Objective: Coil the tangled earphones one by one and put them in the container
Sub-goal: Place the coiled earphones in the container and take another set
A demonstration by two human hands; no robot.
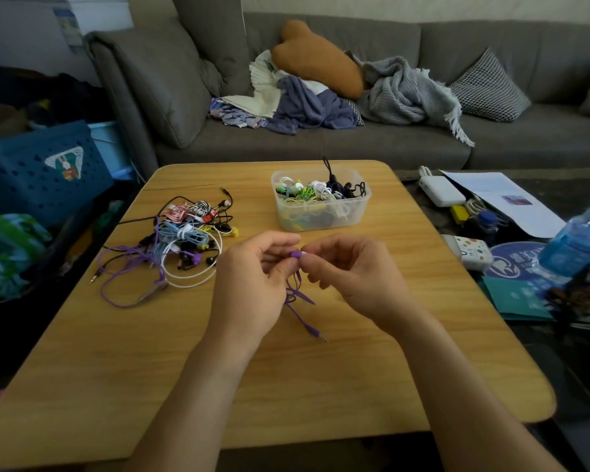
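I pinch a purple earbud (295,254) between both hands, my left hand (252,284) and my right hand (349,277) meeting fingertip to fingertip above the table (116,369). Its purple cord (298,303) hangs loose below my fingers, the plug (317,333) trailing onto the wood, so this one isn't coiled yet. The container (321,204) beyond my hands already holds a good many wound earphones. To my left a tangled pile (181,240) waits, still knotted together; I judge the job a little past halfway.
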